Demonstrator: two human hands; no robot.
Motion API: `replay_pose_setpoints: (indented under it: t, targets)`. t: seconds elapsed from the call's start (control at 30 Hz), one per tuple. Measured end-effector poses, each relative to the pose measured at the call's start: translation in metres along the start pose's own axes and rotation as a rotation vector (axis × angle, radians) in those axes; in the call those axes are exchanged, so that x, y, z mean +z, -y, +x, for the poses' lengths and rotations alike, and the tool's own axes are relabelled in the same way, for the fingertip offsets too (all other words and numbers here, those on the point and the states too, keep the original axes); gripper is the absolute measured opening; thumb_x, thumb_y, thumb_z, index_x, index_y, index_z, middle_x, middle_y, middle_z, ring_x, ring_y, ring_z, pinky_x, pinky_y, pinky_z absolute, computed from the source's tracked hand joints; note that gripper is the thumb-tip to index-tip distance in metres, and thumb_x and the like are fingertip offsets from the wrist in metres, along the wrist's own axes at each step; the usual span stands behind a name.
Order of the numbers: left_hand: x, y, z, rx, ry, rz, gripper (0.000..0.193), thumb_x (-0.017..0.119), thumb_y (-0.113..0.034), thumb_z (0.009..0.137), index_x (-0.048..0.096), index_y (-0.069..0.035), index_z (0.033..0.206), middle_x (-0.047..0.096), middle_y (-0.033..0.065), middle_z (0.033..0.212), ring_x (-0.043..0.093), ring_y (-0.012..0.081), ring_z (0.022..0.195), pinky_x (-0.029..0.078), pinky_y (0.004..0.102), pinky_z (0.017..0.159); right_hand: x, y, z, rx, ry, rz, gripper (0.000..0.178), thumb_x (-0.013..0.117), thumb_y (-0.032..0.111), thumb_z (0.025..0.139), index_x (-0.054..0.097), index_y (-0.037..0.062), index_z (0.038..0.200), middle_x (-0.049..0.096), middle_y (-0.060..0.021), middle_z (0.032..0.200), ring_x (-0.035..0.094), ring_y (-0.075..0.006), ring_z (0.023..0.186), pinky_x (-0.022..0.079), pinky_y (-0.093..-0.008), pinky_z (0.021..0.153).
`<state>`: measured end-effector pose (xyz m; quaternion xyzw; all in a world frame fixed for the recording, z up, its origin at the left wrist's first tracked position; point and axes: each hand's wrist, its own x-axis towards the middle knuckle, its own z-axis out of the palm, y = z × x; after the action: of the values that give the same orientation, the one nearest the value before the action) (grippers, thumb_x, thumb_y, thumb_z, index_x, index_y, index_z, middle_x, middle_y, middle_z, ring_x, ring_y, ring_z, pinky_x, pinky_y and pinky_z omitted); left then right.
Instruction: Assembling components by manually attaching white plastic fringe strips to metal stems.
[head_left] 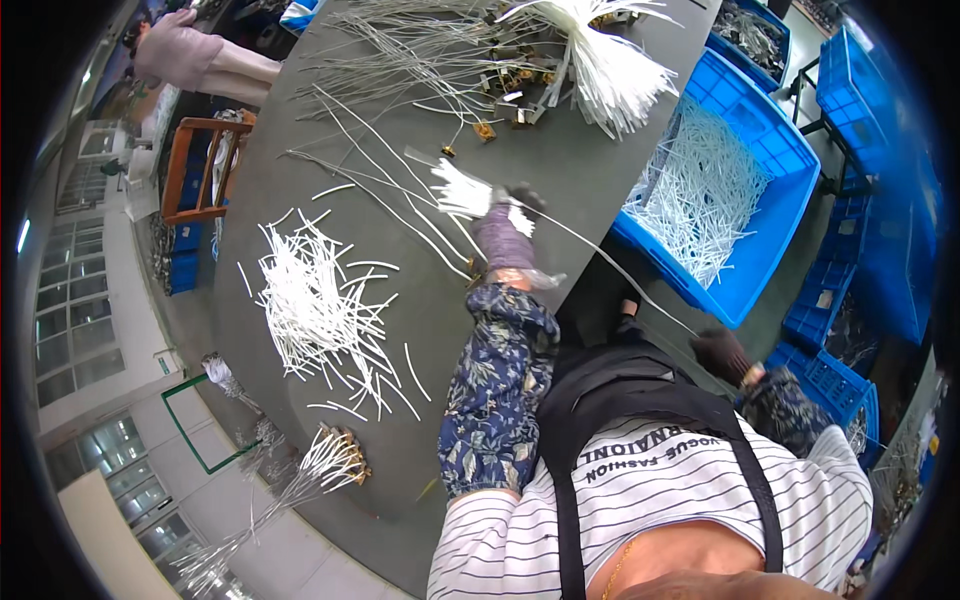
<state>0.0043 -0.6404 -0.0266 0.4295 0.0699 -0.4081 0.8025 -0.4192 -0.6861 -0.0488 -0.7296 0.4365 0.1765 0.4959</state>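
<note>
My left hand (503, 238), in a purple-grey glove, is closed around a small bundle of short white tubes (462, 190) above the dark table. A dark fingertip area shows at the bundle's far side. From there a long thin pale wire (610, 258) runs down to the right, past the table edge. My right hand (722, 355), in a dark glove, is out by my right side and closed on the wire's other end. Beside my left hand lie several long white wires with small brass-coloured ends. A loose pile of short white tubes (320, 305) lies further left.
The dark table (400, 460) holds wires with brass-coloured parts (485, 130) and a large white bundle (600, 70) at its far end. A wire bunch (335, 455) sits at the left edge. Right of the table stands a blue crate (780, 220) of white tubes. Another person's arm (240, 70) shows far left.
</note>
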Motion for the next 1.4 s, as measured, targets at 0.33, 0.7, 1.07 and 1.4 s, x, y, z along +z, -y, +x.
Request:
replay_pose_setpoints:
  t: [0.33, 0.7, 1.07, 1.4]
  targets:
    - [0.001, -0.129, 0.028, 0.285, -0.023, 0.037, 0.02, 0.054, -0.026, 0.094, 0.056, -0.006, 0.094, 0.066, 0.0163, 0.094, 0.066, 0.0317, 0.077, 0.058, 0.055, 0.073, 0.002, -0.022, -0.044, 0.409, -0.071, 0.51, 0.024, 0.064, 0.028, 0.084, 0.058, 0.0079, 0.072, 0.05, 0.0004, 0.058, 0.043, -0.0093, 0.047, 0.031, -0.0274, 0.042]
    - [0.021, -0.035, -0.051, 0.047, -0.055, 0.291, 0.029, 0.059, -0.029, 0.092, 0.063, -0.002, 0.098, 0.063, 0.0083, 0.084, 0.06, 0.0179, 0.073, 0.05, 0.0307, 0.068, -0.006, -0.035, -0.026, 0.378, -0.065, 0.659, 0.019, 0.062, 0.024, 0.084, 0.059, 0.0073, 0.075, 0.053, -0.0022, 0.063, 0.051, -0.014, 0.054, 0.039, -0.0299, 0.049]
    - [-0.01, -0.082, -0.03, 0.006, -0.304, 0.232, 0.019, 0.057, -0.025, 0.093, 0.06, -0.006, 0.094, 0.064, 0.0094, 0.086, 0.065, 0.0226, 0.077, 0.051, 0.0332, 0.067, -0.009, -0.087, -0.028, -0.126, 0.154, -0.316, 0.026, 0.067, 0.025, 0.072, 0.066, -0.0004, 0.078, 0.064, -0.0204, 0.073, 0.065, -0.0338, 0.069, 0.049, -0.0432, 0.062]
    - [-0.025, -0.115, -0.019, 0.246, -0.325, 0.056, 0.026, 0.062, -0.024, 0.09, 0.061, -0.001, 0.103, 0.065, 0.0144, 0.096, 0.063, 0.0307, 0.093, 0.053, 0.0454, 0.085, 0.003, -0.074, -0.014, -0.025, 0.207, -0.17, 0.026, 0.067, 0.024, 0.07, 0.066, -0.0007, 0.075, 0.062, -0.0154, 0.063, 0.061, -0.0249, 0.056, 0.048, -0.0379, 0.055]
